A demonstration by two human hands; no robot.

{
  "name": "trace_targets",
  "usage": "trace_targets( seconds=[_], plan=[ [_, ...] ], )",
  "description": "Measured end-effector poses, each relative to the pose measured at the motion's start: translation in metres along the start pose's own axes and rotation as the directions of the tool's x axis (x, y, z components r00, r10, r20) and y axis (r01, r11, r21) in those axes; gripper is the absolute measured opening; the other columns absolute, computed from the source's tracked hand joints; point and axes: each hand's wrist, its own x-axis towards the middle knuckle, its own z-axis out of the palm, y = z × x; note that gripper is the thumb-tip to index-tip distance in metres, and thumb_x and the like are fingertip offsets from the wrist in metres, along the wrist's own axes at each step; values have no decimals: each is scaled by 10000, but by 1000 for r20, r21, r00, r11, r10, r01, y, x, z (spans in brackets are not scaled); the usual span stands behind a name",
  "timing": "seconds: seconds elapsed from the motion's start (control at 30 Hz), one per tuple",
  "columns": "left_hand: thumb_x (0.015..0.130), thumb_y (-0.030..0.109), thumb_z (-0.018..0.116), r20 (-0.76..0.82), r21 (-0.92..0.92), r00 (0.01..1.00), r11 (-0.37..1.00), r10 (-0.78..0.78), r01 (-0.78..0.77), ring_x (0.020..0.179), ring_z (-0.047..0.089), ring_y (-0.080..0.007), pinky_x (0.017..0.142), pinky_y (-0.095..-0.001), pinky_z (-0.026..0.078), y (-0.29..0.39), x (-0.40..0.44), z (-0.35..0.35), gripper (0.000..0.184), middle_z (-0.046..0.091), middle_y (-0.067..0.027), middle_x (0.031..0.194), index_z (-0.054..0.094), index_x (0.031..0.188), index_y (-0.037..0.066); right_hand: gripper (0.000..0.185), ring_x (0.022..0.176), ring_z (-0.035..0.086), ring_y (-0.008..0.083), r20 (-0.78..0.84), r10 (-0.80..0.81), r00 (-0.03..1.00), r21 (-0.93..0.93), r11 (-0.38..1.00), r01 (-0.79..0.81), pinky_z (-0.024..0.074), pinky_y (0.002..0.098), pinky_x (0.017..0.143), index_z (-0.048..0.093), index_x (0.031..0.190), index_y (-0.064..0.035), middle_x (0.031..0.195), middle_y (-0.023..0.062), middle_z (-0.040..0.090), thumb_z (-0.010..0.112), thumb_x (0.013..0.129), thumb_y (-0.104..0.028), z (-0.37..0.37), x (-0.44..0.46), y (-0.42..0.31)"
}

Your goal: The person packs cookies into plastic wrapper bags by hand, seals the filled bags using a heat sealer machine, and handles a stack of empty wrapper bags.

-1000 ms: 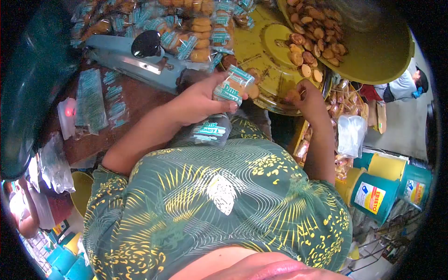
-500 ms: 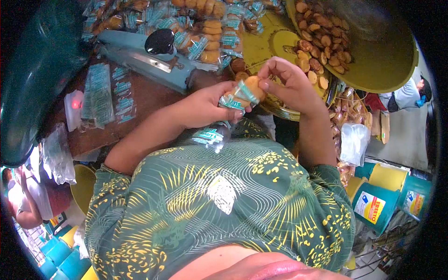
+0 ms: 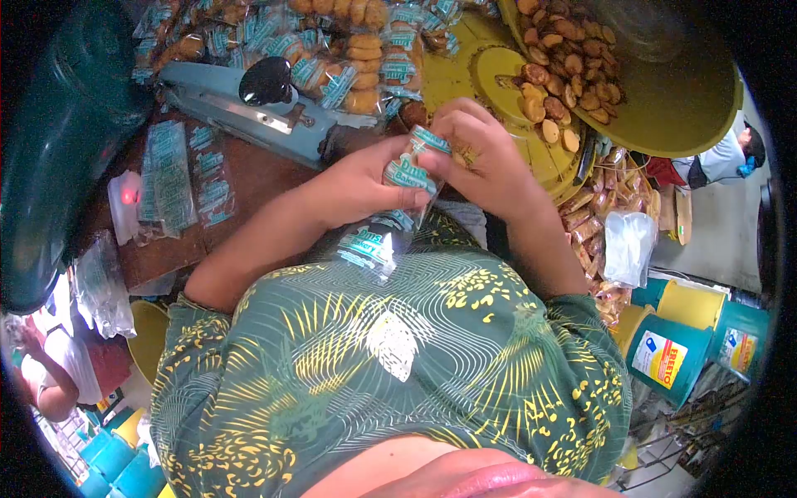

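A clear plastic bakery bag [image 3: 405,173] with teal print is gripped in my left hand [image 3: 361,184], near my chest. The bag's lower end hangs down over my shirt. My right hand [image 3: 486,158] closes on the bag's upper edge, its thumb and fingers pressed against the plastic. The contents of the bag are mostly hidden by the print and my fingers. Just beyond my hands lies a blue hand-press bag sealer [image 3: 241,108] with a black knob. Round brown cookies [image 3: 573,70] lie loose in a tilted yellow tub [image 3: 689,124] and on a yellow lid [image 3: 465,70].
Packed bags of cookies [image 3: 363,62] are piled along the back of the brown table [image 3: 166,249]. Flat printed bags [image 3: 166,178] lie at the left. More wrapped goods [image 3: 585,224] and teal buckets [image 3: 664,353] stand at the right. Other people are at both edges.
My right hand has moved left and in toward the bag. The cookies that showed at its mouth are now covered, and the bag stands more upright.
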Motion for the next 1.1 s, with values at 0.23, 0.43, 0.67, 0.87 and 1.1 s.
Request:
trace_targets(
  seconds=[0.23, 0.43, 0.67, 0.87, 1.1],
  plan=[
    [810, 159, 778, 103, -222, 992, 971, -71, 93, 937, 630, -142, 848, -302, 508, -12, 3, -6, 626, 639, -34, 1081, 455, 1340, 76, 242, 873, 618, 361, -109, 164, 980, -21, 986, -167, 500, 427, 793, 616, 987, -36, 912, 148, 634, 698, 862, -226, -11, -10, 4],
    [812, 170, 781, 78, -204, 997, 979, -7, 23, 1007, 621, -153, 893, -325, 505, -12, 1, -6, 682, 637, -54, 1139, 429, 1387, 68, 383, 1132, 559, 338, -258, 419, 871, -754, 476, -452, 446, 405, 970, 595, 1175, -49, 1194, 160, 597, 724, 820, -116, -69, -41, 83],
    [813, 185, 791, 64, -70, 997, 997, 36, -32, 1097, 577, -151, 983, -320, 441, -17, 4, -8, 702, 617, -50, 1187, 423, 1393, 41, 331, 1056, 605, 308, -319, 375, 871, -478, 730, -489, 472, 384, 953, 610, 1169, -68, 1165, 145, 619, 687, 849, -96, -73, -57, 98],
    [818, 175, 783, 94, 20, 995, 1000, -11, 9, 1109, 565, -140, 988, -326, 433, -14, 4, -2, 686, 607, -37, 1201, 426, 1387, 36, 139, 1004, 584, 144, -50, 295, 954, 310, 913, -266, 477, 305, 887, 602, 1018, -11, 1000, 105, 630, 629, 924, -108, -32, -22, 29],
    [809, 178, 790, 36, 95, 999, 995, 6, -10, 1088, 555, -115, 960, -302, 441, -14, 2, -6, 680, 607, -26, 1196, 433, 1374, 51, 170, 881, 621, 252, -109, 20, 994, 149, 989, -3, 487, 350, 797, 601, 929, -16, 897, 113, 628, 684, 883, -156, -4, -5, 10]
  ],
)
